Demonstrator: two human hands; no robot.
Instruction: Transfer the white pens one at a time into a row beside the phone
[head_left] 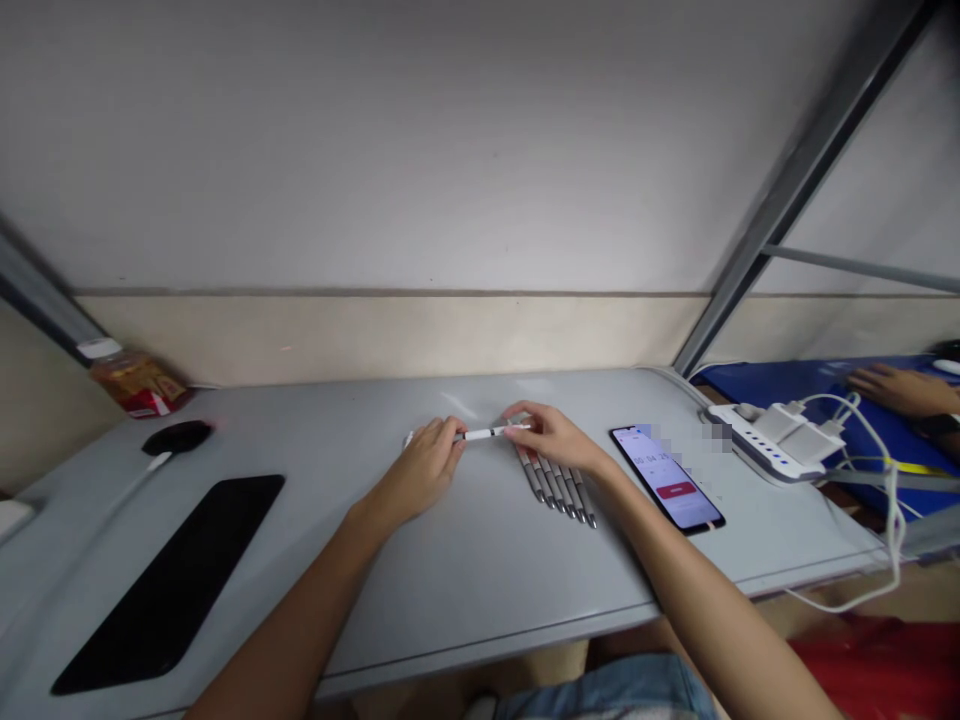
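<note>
Both my hands meet over the middle of the grey table [465, 570], holding one white pen [484, 433] level between them. My left hand [424, 470] pinches its left end, fingers closed. My right hand [547, 435] grips the right end, fingers curled round it. Just under my right hand lies a row of several grey pens [559, 487], side by side, tips toward me.
A lit phone [667, 478] lies right of the pens. A white power strip [772, 440] with chargers and cables sits at the table's right end; another person's hand [896, 388] rests on blue cloth beyond. A black pad [172, 580], a black mouse [178, 436] and a red packet [139, 382] are on the left.
</note>
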